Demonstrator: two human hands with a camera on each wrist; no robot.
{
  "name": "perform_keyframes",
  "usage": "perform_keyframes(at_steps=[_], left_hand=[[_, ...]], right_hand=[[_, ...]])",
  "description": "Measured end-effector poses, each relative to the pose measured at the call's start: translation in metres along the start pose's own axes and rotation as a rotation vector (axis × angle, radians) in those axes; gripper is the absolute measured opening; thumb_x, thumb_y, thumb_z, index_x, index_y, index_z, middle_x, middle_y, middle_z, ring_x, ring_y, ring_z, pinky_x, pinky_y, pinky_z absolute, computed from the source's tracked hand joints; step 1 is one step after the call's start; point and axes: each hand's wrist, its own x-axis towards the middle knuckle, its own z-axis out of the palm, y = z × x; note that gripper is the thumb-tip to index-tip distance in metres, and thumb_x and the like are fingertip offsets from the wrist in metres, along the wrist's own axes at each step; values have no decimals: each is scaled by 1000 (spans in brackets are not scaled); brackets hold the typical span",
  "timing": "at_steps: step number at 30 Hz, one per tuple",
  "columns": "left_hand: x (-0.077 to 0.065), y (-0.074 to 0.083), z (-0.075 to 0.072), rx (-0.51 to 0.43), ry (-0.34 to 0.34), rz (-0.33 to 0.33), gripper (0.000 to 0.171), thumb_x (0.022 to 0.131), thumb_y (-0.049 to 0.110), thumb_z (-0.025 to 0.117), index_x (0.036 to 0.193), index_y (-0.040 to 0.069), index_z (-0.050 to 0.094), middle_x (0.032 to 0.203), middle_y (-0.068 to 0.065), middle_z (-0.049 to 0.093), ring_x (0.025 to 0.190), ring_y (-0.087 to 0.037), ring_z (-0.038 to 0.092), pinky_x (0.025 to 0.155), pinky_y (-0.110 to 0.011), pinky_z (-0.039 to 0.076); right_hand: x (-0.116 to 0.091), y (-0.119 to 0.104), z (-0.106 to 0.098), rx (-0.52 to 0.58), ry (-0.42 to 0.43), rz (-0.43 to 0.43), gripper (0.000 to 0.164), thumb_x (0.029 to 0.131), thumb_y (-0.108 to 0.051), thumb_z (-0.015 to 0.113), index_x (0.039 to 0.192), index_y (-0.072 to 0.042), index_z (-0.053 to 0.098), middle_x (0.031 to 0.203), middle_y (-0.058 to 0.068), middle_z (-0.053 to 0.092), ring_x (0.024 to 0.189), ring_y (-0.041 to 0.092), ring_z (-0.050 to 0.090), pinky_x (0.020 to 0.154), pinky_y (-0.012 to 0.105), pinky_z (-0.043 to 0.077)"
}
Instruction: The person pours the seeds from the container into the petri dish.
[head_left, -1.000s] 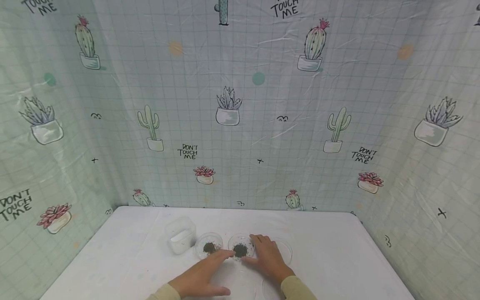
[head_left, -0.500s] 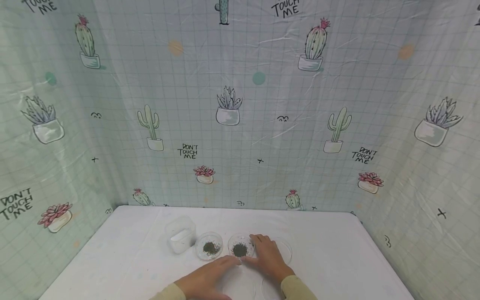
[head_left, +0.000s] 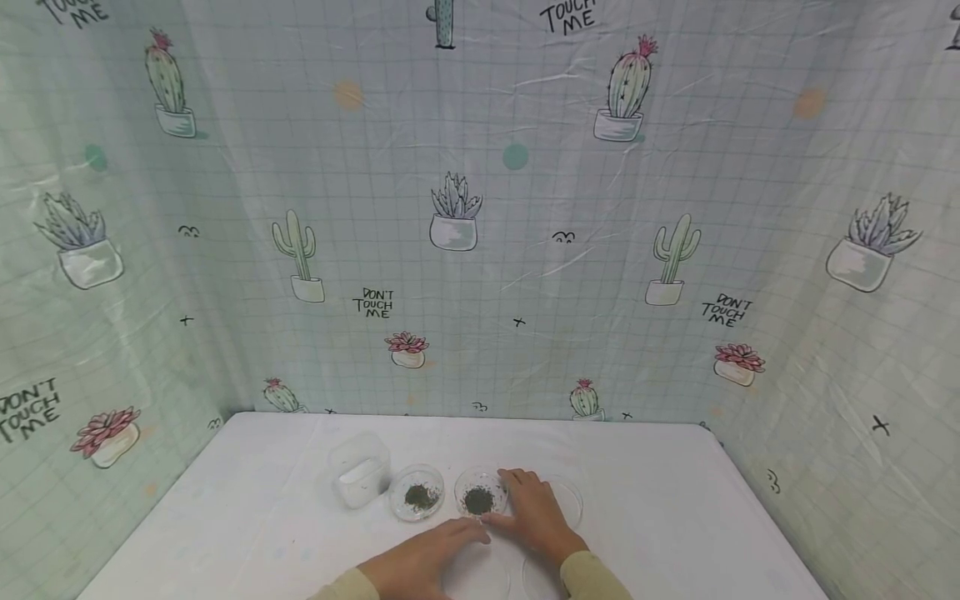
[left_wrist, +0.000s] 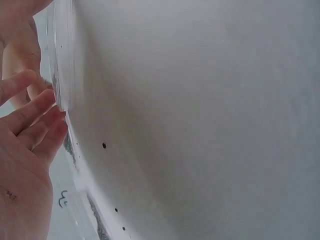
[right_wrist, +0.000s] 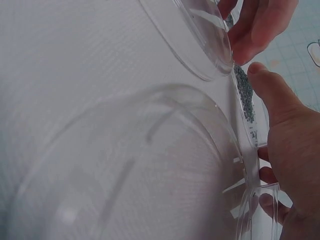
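My right hand (head_left: 538, 518) holds a clear petri dish (head_left: 472, 477) with dark granules (head_left: 478, 501), its thumb at the near side and fingers round the right edge. Another clear petri dish (head_left: 483, 577) lies nearer, with my left hand (head_left: 422, 557) spread round its left side. Fingers (left_wrist: 35, 110) of that hand touch this dish's rim in the left wrist view; its thumb is partly out of sight in the head view. Left of the granules stands a petri dish (head_left: 408, 478) with brownish-green flakes (head_left: 422, 497).
A translucent tub (head_left: 360, 450) with something white in it stands at the left on the white table (head_left: 262, 500). Clear round dishes or lids lie to the right, one behind my right hand (head_left: 568, 498) and one below it (head_left: 536, 579). A few dark specks (left_wrist: 104, 145) lie on the tabletop.
My left hand has drawn back from beside the granule dish toward the nearer clear dish, its fingers bending at that dish's far edge. The right hand has stayed at the granule dish.
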Motion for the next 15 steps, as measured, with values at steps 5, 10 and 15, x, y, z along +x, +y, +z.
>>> perform_keyframes(at_steps=[5, 10, 15], left_hand=[[1, 0, 1, -32, -38, -5, 75, 72, 68, 56, 130, 24, 40, 136, 5, 43, 125, -9, 42, 101, -29, 43], [1, -2, 1, -40, -39, 21, 72, 73, 67, 57, 129, 24, 41, 135, 4, 44, 125, -9, 42, 101, -30, 43], [0, -2, -2, -13, -24, 31, 74, 72, 67, 57, 130, 24, 40, 134, 4, 44, 124, -9, 42, 101, -30, 43]], right_hand=[[0, -1, -1, 4, -2, 2, 81, 69, -66, 60, 126, -10, 52, 121, 4, 57, 111, 24, 52, 90, 45, 45], [0, -1, -2, 1, -13, 12, 81, 68, -67, 61, 126, -10, 52, 121, 4, 57, 111, 24, 52, 91, 46, 45], [0, -1, -1, -6, -24, 21, 82, 68, -68, 60, 127, -11, 51, 121, 5, 57, 112, 24, 52, 92, 46, 45]])
